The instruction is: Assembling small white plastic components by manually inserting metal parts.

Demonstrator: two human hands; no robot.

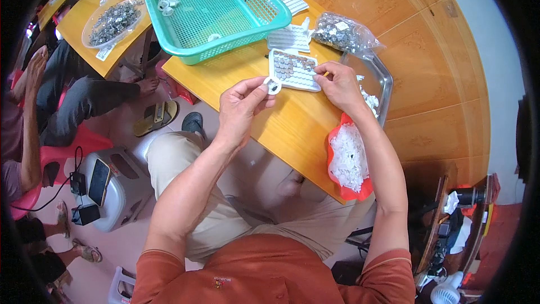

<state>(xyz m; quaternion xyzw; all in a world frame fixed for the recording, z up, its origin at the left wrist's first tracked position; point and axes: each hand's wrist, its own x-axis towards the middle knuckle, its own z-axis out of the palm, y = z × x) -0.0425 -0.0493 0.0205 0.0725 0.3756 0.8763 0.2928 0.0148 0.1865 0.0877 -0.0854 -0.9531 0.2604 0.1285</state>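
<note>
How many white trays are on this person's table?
3: the nearest tray at the right hand, the middle tray just beyond it, the farthest tray beside the green basket. More may be hidden.

The ring (277, 90) is white with a dark centre, and the tray (305, 83) is white, patterned with rows of brownish-grey pieces (286, 67). The table (211, 81) is yellow-orange, the basket (239, 45) mint green with a grid of holes, the bowl (355, 194) red around white scraps (349, 160). The shirt (270, 264) is rust-red, the trousers (174, 157) beige, the wall panel (416, 50) orange-brown with wood grain.
</note>
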